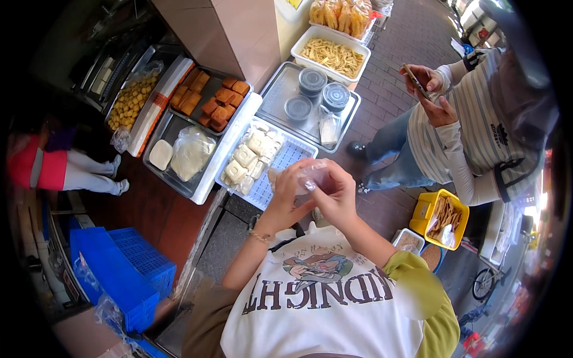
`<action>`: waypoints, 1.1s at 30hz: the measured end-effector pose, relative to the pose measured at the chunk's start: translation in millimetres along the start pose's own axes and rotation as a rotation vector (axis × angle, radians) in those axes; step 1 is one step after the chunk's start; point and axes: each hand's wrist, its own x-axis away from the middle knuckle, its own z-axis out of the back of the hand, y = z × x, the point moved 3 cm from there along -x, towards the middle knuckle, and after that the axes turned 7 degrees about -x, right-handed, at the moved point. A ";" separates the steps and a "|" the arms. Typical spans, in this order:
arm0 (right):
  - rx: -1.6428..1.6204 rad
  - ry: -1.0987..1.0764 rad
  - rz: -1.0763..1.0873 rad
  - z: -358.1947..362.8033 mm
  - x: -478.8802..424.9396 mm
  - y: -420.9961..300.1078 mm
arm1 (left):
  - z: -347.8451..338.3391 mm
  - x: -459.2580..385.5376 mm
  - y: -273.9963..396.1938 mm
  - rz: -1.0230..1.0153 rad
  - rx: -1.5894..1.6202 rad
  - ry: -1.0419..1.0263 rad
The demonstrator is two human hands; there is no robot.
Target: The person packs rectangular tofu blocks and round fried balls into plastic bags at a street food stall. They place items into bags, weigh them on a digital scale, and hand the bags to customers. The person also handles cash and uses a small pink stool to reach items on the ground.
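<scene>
Both my hands meet in front of my chest around a clear thin plastic bag (316,169). My left hand (286,197) pinches the bag, and something pale shows beside its fingers. My right hand (335,192) holds the bag's other side, the thumb against the film. Just beyond them is a blue plastic basket (291,154) with wrapped white tofu blocks (245,155) in it. A metal tray (277,94) behind it bears several round lidded tubs (335,96) and a bagged white block (329,129).
Left are trays of brown tofu blocks (219,107), a bagged white mass (192,152) and yellow balls (132,100). White tub of yellow strips (331,57) stands behind. A person (470,116) holding a phone stands right, near a yellow crate (418,219); another person (49,156) is far left.
</scene>
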 end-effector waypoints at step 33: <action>-0.447 -0.330 -0.735 143.7 -12.9 57.0 | -109.4 -33.0 28.2 0.469 0.562 0.389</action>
